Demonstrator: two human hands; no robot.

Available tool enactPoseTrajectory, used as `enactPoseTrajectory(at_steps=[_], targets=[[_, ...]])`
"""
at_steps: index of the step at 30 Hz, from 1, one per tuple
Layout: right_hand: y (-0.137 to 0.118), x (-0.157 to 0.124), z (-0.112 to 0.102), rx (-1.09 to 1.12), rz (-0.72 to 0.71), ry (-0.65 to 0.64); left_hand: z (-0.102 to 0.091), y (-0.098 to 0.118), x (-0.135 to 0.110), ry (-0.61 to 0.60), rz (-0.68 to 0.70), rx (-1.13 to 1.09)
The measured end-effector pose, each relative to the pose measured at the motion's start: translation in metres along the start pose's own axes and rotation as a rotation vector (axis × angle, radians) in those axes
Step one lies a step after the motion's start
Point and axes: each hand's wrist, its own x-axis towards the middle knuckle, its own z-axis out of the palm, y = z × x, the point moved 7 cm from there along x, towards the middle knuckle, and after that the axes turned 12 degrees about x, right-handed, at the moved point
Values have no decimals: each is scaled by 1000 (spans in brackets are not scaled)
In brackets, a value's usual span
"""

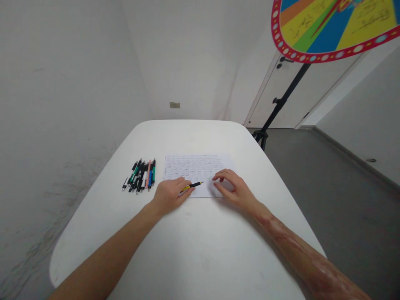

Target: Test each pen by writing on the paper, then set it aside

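A yellow and black pen [196, 184] is pinched in my left hand [171, 193], its dark tip pointing right over the lower part of a sheet of paper [201, 192]. Rows of handwriting cover the upper part of that sheet. My right hand [233, 189] hovers at the sheet's lower right, thumb and fingers curved apart with nothing between them. A short gap separates its fingertips from the pen's tip. Left of the paper lies a pile of pens [140, 176] in black, green, white, pink and blue.
The white table [193, 250] has rounded corners and stands near the walls. Beyond its right side, a black tripod stand [278, 107] carries a colourful wheel [328, 29]. Behind the stand is a white door [300, 91].
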Motion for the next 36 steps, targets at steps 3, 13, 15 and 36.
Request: enactPoseTrajectory(at_steps=[3, 13, 15, 36], targets=[[-9, 7, 9, 58, 23, 17, -2, 3, 0, 12, 23, 8], [-3, 6, 20, 146, 86, 76, -3, 5, 0, 22, 33, 35], [1, 4, 14, 154, 98, 133, -3, 2, 0, 3, 13, 40], [35, -5, -1, 288, 270, 277, 13, -46, -10, -512, -627, 96]])
